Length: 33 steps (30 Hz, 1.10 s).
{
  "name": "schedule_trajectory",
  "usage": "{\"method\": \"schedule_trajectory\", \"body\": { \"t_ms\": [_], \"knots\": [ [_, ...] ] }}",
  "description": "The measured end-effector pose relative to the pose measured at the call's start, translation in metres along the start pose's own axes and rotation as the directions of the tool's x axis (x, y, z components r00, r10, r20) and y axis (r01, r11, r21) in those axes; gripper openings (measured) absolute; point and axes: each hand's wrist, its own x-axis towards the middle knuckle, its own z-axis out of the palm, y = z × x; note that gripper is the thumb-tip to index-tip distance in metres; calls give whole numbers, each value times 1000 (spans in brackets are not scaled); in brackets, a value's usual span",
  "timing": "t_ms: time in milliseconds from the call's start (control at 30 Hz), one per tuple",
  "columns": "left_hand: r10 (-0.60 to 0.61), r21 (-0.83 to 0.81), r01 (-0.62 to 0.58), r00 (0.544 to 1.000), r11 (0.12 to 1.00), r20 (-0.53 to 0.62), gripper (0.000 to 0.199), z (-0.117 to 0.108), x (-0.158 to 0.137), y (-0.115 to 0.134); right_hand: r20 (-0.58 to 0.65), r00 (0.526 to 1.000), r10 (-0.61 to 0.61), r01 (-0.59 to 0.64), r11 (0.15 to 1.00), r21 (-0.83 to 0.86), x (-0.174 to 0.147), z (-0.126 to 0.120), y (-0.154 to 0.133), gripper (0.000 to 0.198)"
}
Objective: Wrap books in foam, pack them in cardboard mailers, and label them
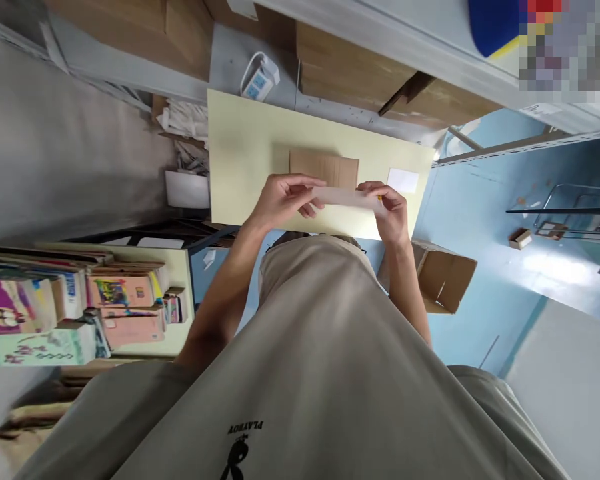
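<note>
A translucent, whitish strip of tape (344,197) is stretched level between my two hands, just over the near edge of the pale yellow table (245,147). My left hand (285,199) pinches one end between thumb and fingers. The other end is in my right hand (391,210), whose fingers are closed on it. A small yellow spot shows at the right fingers; I cannot tell what it is. Right behind the strip lies a brown cardboard box (325,168) on the tabletop, its front partly hidden by my hands. A white card (403,180) lies right of the box.
A power strip (261,81) and large cardboard boxes (350,73) stand beyond the table. Left are a white bin (186,189) and stacked books (130,300) on another table. An open carton (445,280) sits on the blue floor to the right. A shelf edge (410,47) juts overhead.
</note>
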Motion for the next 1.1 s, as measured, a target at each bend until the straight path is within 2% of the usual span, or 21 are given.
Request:
{"method": "schedule_trajectory", "body": {
  "t_ms": [100, 233, 300, 433, 600, 767, 833, 1100],
  "knots": [
    [37, -34, -39, 998, 999, -49, 33, -24, -7, 4, 26, 998, -55, 55, 998, -8, -7, 20, -14, 53],
    [41, -62, -41, 999, 997, -5, 30, -56, -20, 5, 43, 997, -58, 59, 998, -14, -14, 40, -28, 61],
    [29, -77, -29, 1000, 997, 0, 33, -70, -25, 2, 67, 997, -37, 39, 999, -28, -16, 49, -34, 54],
    [-19, -117, 20, 1000, 993, 5, 52, -95, -33, -3, 47, 999, -5, 11, 993, -120, -12, 67, -41, 27],
    [15, -102, -1, 990, 995, 143, 45, -120, -47, 4, 23, 999, -44, 47, 990, -131, -4, 85, -44, 28],
    [59, -105, -22, 927, 994, 370, 46, -132, -52, 14, -3, 996, -86, 85, 986, -141, 5, 94, -54, 39],
    [74, -104, -34, 906, 994, 417, 47, -132, -50, 16, -12, 994, -105, 102, 984, -143, 10, 96, -58, 43],
    [106, -132, -58, 913, 990, 394, 44, -134, -35, 18, -8, 992, -123, 119, 977, -175, 21, 100, -57, 43]
  ]
}}
